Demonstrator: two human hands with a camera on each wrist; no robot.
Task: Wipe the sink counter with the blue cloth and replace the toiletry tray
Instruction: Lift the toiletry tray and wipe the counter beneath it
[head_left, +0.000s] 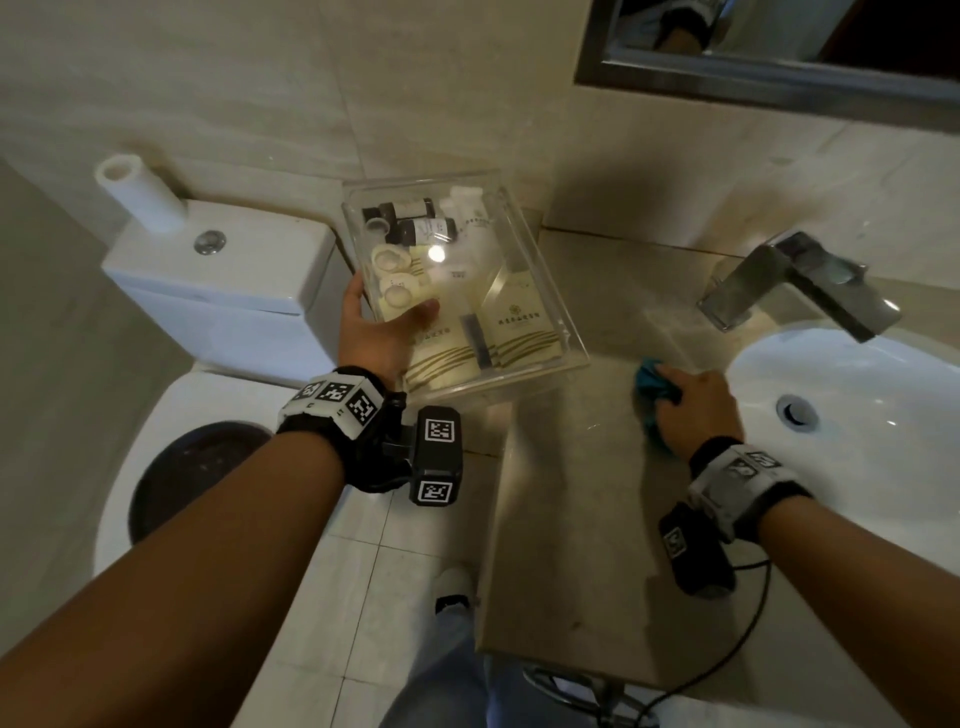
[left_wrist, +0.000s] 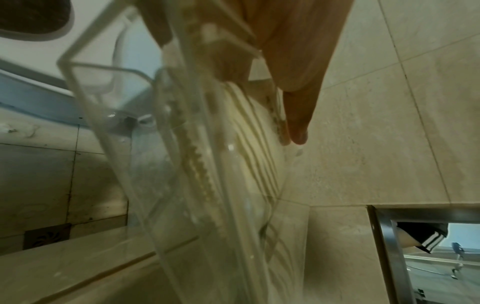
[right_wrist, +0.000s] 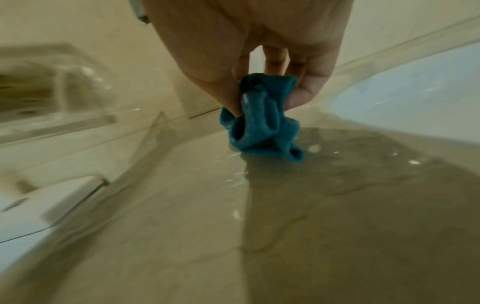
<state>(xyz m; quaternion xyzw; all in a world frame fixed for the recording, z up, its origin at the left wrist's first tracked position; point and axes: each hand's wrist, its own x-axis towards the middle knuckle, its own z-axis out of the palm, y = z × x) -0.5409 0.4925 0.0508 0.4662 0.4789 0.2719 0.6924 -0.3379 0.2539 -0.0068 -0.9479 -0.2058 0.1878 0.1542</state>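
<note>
A clear plastic toiletry tray (head_left: 540, 291) holds small bottles, round soaps and cream packets. My left hand (head_left: 382, 332) grips its near left edge, thumb inside, and holds it in the air above the counter's left end and the toilet; the thumb (left_wrist: 298, 123) lies over the tray (left_wrist: 182, 164) in the left wrist view. My right hand (head_left: 696, 410) holds a bunched blue cloth (head_left: 652, 384) and presses it on the beige sink counter (head_left: 571, 493). In the right wrist view, fingers (right_wrist: 309, 90) pinch the cloth (right_wrist: 262, 127), whose lower end touches the counter (right_wrist: 233, 236).
A white basin (head_left: 857, 441) lies right of the cloth, with a metal faucet (head_left: 800, 286) behind it. Left of the counter stand a toilet tank (head_left: 218, 291) and bowl. A mirror (head_left: 779, 47) hangs on the wall. A black cable (head_left: 748, 634) hangs near the counter's front edge.
</note>
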